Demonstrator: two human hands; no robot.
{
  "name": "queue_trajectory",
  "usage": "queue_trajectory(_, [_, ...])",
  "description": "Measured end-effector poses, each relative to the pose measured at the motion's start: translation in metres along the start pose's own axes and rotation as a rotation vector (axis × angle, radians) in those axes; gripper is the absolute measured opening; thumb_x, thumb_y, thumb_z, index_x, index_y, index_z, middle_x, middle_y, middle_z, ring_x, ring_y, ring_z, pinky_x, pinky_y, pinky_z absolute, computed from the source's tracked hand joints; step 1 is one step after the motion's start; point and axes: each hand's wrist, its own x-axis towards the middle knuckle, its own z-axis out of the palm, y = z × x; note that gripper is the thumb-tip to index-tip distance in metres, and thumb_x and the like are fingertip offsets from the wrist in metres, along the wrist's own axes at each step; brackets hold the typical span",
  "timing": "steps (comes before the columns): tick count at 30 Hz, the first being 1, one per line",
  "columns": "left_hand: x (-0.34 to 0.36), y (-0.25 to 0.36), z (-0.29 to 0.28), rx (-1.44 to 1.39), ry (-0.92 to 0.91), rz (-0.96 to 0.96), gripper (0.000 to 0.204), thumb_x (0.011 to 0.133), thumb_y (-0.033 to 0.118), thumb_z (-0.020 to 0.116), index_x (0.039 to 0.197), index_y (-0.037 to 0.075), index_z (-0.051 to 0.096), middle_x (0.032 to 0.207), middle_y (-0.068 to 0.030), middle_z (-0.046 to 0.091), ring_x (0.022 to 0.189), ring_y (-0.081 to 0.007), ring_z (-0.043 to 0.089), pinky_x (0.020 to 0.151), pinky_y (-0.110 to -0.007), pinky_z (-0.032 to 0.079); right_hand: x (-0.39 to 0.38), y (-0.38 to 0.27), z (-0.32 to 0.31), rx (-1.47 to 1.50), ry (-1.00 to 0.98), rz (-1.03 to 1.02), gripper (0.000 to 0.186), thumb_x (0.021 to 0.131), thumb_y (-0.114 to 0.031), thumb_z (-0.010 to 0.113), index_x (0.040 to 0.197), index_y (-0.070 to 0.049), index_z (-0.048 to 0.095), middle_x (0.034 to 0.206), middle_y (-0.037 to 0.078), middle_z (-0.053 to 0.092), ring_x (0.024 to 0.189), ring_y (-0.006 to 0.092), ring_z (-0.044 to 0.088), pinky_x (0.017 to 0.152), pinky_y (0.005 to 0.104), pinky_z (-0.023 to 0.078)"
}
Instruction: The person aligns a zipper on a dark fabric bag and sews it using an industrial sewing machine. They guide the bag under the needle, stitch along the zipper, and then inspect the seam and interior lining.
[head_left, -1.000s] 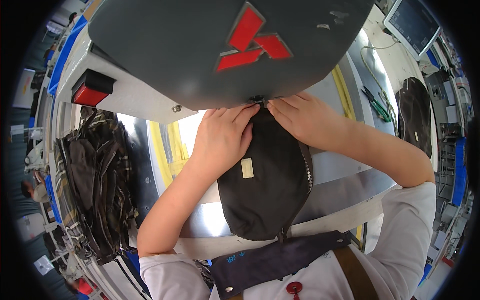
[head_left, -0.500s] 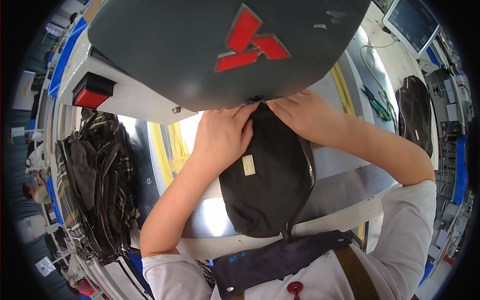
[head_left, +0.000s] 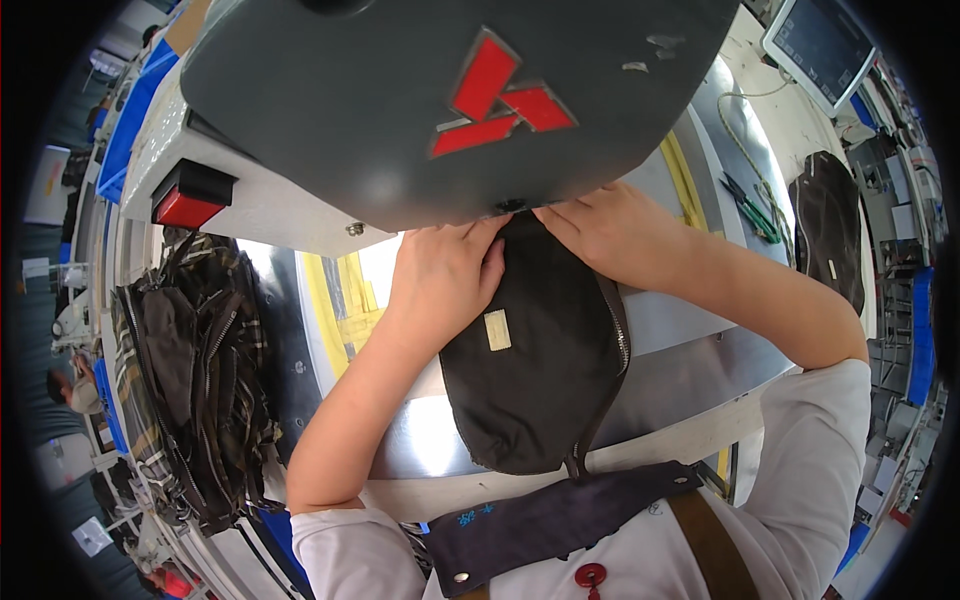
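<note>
A dark brown fabric pouch (head_left: pixel 545 370) with a zipper along its right side and a small pale label lies on the metal machine bed (head_left: pixel 690 350). Its far end sits under the grey head of a big sewing machine (head_left: pixel 450 100), which bears a red emblem. My left hand (head_left: pixel 445 275) presses flat on the pouch's upper left part. On the pouch's upper right edge my right hand (head_left: pixel 600 225) pinches the fabric close to the machine head. The fingertips of both hands nearly meet there. The needle area is hidden by the machine head.
A heap of plaid and brown bags (head_left: pixel 190 370) lies at the left. A red button block (head_left: pixel 190 195) sits on the machine's left side. Another dark pouch (head_left: pixel 830 235), green-handled tools (head_left: pixel 755 205) and a monitor (head_left: pixel 825 45) are at the right. Yellow strips (head_left: pixel 345 300) lie on the bed.
Both hands and the pouch stay nearly in place; the pouch has shifted very slightly toward the machine head.
</note>
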Motion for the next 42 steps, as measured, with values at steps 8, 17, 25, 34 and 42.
queue_trajectory(8, [-0.001,-0.002,0.003,-0.006,0.047,0.029,0.031,0.076,0.004,0.063,0.107,0.005,0.064,0.107,-0.009,0.063,0.095,-0.0293,0.061,0.083,-0.04,0.047,0.001,-0.001,-0.001,0.009,-0.024,0.015,0.038,0.075,-0.013,0.059,0.108,0.006,0.06,0.109,0.014,0.062,0.104,0.0227,0.058,0.088,0.0311,0.048])
queue_trajectory(17, [-0.007,0.013,0.003,-0.07,0.074,0.043,0.03,0.071,0.004,0.066,0.101,0.002,0.062,0.109,-0.0077,0.062,0.102,-0.0268,0.06,0.09,-0.039,0.046,-0.008,-0.011,-0.006,0.03,-0.005,0.013,0.038,0.074,-0.013,0.058,0.107,0.005,0.062,0.113,0.017,0.061,0.104,0.0244,0.059,0.09,0.0325,0.047])
queue_trajectory(25, [-0.007,0.014,0.003,-0.032,0.088,0.057,0.029,0.072,0.005,0.066,0.101,0.004,0.063,0.108,-0.0065,0.062,0.1,-0.0249,0.06,0.089,-0.037,0.045,-0.008,-0.011,-0.006,0.017,-0.006,0.007,0.037,0.074,-0.013,0.058,0.106,0.006,0.062,0.113,0.017,0.062,0.103,0.0241,0.059,0.089,0.032,0.048])
queue_trajectory(34, [-0.006,0.01,0.003,-0.015,0.068,0.046,0.029,0.074,0.006,0.065,0.103,0.005,0.063,0.109,-0.0055,0.063,0.1,-0.0238,0.06,0.088,-0.038,0.045,-0.006,-0.008,-0.002,0.019,-0.004,0.027,0.038,0.075,-0.012,0.058,0.107,0.006,0.061,0.114,0.017,0.061,0.104,0.0246,0.059,0.089,0.0327,0.048])
queue_trajectory(42, [-0.006,0.009,0.003,-0.003,0.087,0.049,0.028,0.075,0.007,0.065,0.103,0.005,0.064,0.107,-0.0056,0.064,0.098,-0.0238,0.061,0.086,-0.037,0.046,-0.007,-0.01,-0.004,-0.004,-0.022,0.004,0.038,0.074,-0.013,0.058,0.108,0.006,0.061,0.114,0.016,0.062,0.104,0.0237,0.058,0.089,0.0315,0.048])
